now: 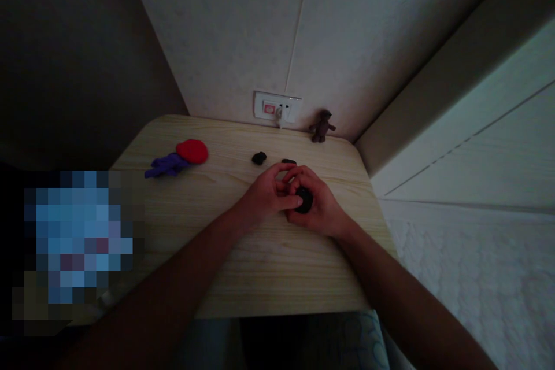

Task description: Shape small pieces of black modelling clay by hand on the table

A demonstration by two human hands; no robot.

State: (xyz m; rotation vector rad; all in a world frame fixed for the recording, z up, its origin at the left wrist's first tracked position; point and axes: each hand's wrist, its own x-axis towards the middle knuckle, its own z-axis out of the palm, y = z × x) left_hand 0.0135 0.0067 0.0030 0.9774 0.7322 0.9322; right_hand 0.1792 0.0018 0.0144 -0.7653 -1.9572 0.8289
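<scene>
Over the wooden table, my two hands meet around a rounded black lump that looks like modelling clay. My right hand curls about it from the right, fingers bent. The thumb of my left hand presses on its left side, with the other fingers bent towards my right hand. Just beyond my fingertips lies a dark flat piece, partly hidden by them. A smaller black lump rests farther left.
A red disc lies against a purple, branching shape at the table's left. A small brown figure stands at the back right near the wall. Behind is a wall socket with a plug. A white quilted surface lies to the right.
</scene>
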